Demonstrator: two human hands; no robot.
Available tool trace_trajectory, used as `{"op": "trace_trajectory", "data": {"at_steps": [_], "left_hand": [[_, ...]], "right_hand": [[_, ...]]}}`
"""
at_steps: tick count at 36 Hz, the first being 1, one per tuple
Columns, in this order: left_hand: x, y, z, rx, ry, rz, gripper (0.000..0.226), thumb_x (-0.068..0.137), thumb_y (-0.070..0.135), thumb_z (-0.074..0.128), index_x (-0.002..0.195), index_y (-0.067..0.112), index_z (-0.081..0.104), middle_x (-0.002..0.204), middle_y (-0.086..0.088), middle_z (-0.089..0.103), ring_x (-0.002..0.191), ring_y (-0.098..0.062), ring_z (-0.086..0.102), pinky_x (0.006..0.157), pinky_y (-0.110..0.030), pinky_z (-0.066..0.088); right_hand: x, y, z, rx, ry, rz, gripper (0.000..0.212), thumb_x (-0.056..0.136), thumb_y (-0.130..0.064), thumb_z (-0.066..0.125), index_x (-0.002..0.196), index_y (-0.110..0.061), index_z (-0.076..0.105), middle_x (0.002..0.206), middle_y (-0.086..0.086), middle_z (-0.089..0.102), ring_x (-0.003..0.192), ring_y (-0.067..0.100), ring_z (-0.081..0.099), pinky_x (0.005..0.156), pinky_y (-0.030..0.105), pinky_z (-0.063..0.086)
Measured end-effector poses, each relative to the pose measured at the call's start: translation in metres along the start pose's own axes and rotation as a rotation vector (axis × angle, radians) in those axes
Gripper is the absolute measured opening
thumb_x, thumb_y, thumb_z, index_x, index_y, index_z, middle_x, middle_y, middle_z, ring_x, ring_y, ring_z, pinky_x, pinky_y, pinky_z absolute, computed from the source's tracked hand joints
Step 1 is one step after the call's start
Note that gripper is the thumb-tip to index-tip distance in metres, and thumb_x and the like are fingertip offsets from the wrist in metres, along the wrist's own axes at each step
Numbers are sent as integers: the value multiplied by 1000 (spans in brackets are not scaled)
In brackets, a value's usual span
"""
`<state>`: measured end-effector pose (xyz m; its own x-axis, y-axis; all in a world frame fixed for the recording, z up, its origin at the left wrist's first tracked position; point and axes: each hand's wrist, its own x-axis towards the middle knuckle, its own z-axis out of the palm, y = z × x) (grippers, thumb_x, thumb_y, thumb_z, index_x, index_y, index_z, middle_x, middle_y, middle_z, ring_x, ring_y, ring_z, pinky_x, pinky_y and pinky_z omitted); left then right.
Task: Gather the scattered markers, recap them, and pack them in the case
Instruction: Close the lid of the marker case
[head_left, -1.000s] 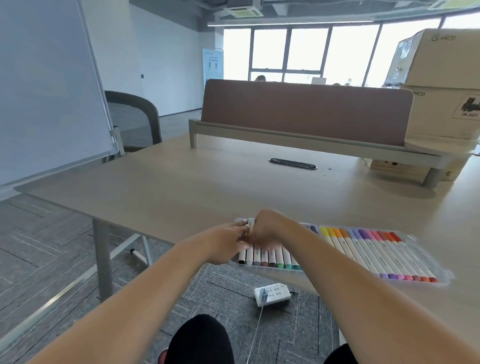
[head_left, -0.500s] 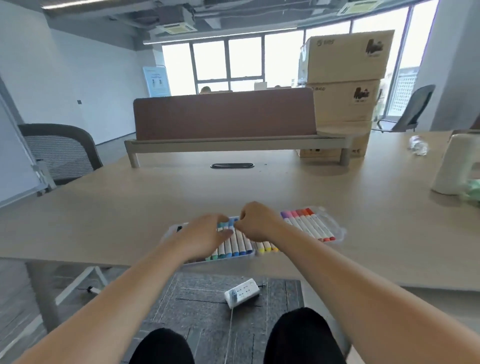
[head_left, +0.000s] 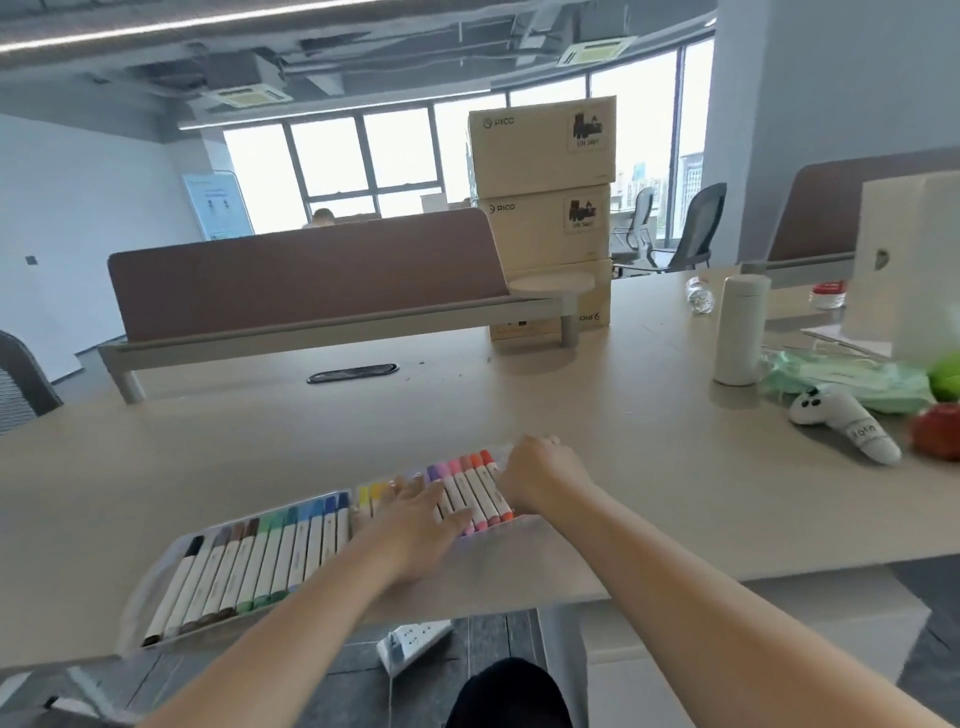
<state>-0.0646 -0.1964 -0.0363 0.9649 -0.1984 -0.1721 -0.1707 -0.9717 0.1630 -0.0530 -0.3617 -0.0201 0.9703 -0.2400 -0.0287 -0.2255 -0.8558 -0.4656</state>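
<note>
A clear plastic marker case (head_left: 136, 605) lies along the near edge of the desk. It holds a full row of several capped white markers (head_left: 270, 558) with coloured caps, running from black at the left to red at the right. My left hand (head_left: 415, 519) lies flat with straight fingers on the yellow and purple markers in the middle. My right hand (head_left: 540, 478) sits at the case's right end, fingers curled down beside the red markers; what the fingers touch is hidden behind the hand.
A white bottle (head_left: 737, 330), a green bag (head_left: 852, 382), a small white plush toy (head_left: 847, 423) and red and green fruit (head_left: 935, 428) stand at the right. Stacked cardboard boxes (head_left: 540, 208) and a brown divider (head_left: 306, 273) stand behind. A power strip (head_left: 415, 642) lies on the floor.
The view has swung right and closer. Both hands have moved from the case's left part to its right part; my left hand now lies flat on the markers, my right at the end.
</note>
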Motion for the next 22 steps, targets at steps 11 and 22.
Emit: {"op": "trace_trajectory", "data": {"at_steps": [11,22], "left_hand": [[-2,6,3,30,-32,-39,96,77,89,10,155,35,-6,160,8,-18,149,-22,-16,114,-64,-11],[-50,19,-69,-554,56,142,48,107,40,24,142,17,47,141,-2,53,126,-22,53,103,-30,39]], "right_hand": [[6,-1,2,169,-47,-28,15,86,-20,52,86,-11,64,96,11,70,92,30,64,68,25,42],[-16,-53,-70,421,100,-124,26,92,-26,52,75,-8,58,61,1,53,55,18,47,48,25,34]]}}
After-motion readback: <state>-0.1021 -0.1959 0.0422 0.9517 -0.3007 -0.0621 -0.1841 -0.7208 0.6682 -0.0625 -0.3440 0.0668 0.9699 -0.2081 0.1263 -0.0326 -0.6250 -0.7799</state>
